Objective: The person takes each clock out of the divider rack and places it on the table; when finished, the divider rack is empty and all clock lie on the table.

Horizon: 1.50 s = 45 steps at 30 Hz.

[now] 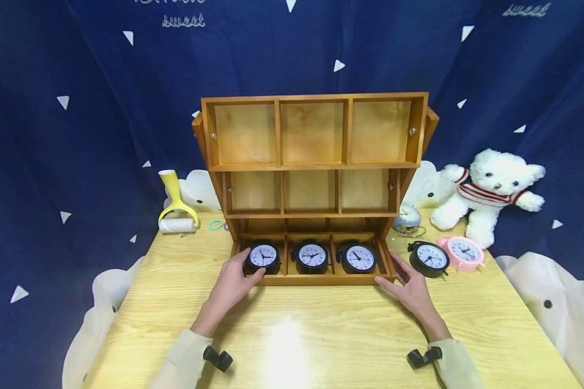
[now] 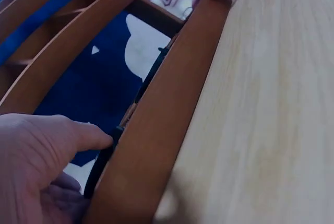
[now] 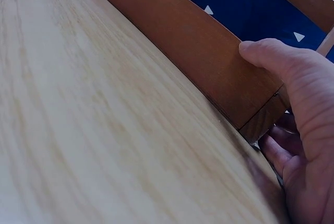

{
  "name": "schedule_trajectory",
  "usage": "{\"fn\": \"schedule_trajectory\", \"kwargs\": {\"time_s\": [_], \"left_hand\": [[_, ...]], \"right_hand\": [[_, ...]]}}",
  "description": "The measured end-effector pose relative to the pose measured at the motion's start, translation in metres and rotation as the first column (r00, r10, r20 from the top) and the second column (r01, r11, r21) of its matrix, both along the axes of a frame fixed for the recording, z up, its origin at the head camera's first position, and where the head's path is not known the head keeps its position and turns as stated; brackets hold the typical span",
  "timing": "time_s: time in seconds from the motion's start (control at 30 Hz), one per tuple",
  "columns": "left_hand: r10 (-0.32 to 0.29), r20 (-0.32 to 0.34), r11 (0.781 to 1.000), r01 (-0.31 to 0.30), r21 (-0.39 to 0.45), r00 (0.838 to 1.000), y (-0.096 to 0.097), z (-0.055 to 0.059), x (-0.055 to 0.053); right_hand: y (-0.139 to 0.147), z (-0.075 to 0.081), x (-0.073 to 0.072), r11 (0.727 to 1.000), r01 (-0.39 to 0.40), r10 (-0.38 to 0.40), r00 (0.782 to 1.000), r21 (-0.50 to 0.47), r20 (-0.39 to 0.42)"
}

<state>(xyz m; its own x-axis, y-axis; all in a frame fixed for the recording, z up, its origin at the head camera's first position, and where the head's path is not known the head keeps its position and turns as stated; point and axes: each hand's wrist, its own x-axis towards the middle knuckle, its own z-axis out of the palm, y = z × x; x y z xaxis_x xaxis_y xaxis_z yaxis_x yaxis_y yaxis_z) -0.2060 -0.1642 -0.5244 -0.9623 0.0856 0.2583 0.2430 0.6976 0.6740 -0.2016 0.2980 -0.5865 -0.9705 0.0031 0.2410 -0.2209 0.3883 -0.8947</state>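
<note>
A tiered wooden organizer point(image 1: 316, 166) stands in the middle of the head view. Its bottom row holds three black alarm clocks, one per compartment, faces up. My left hand point(image 1: 234, 278) grips the left black alarm clock point(image 1: 264, 256), thumb at its front edge and fingers at its left side. In the left wrist view, the thumb point(image 2: 94, 136) touches the clock's dark rim behind the front board point(image 2: 162, 104). My right hand point(image 1: 411, 289) holds the organizer's right front corner. The right wrist view has the thumb point(image 3: 261, 51) on the board's top edge, fingers curled around the end.
Right of the organizer lie another black alarm clock point(image 1: 429, 258), a pink alarm clock point(image 1: 463, 252) and a grey-blue clock point(image 1: 407, 216). A white teddy bear point(image 1: 491, 189) sits behind them. On the left are a yellow-handled roller point(image 1: 175, 202) and a green ring point(image 1: 215, 224).
</note>
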Motion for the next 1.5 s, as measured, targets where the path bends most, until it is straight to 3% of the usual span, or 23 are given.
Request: {"fn": "schedule_trajectory", "kwargs": {"time_s": [0.17,0.33,0.6,0.77,0.93,1.17,1.33,1.5], "left_hand": [[0.032,0.115,0.994,-0.02,-0.109,0.993,0.009,0.009,-0.009],[0.047,0.144,0.985,-0.022,-0.172,0.988,0.015,0.012,-0.015],[0.065,0.181,0.979,-0.027,-0.202,0.981,0.021,0.016,-0.026],[0.097,0.22,0.982,-0.057,-0.18,0.971,0.023,0.015,-0.027],[0.11,0.193,0.988,-0.086,-0.128,0.975,0.022,0.01,-0.028],[0.114,0.128,0.987,-0.098,-0.124,0.985,0.022,0.003,-0.03],[0.139,0.063,0.986,-0.132,-0.105,0.988,0.022,0.0,-0.029],[0.145,-0.009,0.989,-0.146,-0.031,0.989,0.02,0.002,-0.028]], "right_hand": [[0.001,0.0,0.0,1.0,0.004,-0.003,1.0,0.018,-0.008],[0.001,0.0,0.0,1.0,0.002,-0.002,1.0,0.014,-0.002],[-0.001,0.002,-0.003,1.0,-0.005,0.005,1.0,0.011,-0.003],[-0.001,0.001,-0.002,1.0,-0.004,0.004,1.0,0.019,-0.002],[-0.001,0.0,-0.002,1.0,0.0,0.0,1.0,0.015,-0.004],[0.0,-0.002,-0.001,1.0,-0.001,0.001,1.0,0.016,0.003],[0.001,-0.002,-0.002,1.0,0.001,-0.001,1.0,0.022,0.0],[-0.002,0.006,0.001,1.0,0.003,-0.003,1.0,0.026,0.013]]}}
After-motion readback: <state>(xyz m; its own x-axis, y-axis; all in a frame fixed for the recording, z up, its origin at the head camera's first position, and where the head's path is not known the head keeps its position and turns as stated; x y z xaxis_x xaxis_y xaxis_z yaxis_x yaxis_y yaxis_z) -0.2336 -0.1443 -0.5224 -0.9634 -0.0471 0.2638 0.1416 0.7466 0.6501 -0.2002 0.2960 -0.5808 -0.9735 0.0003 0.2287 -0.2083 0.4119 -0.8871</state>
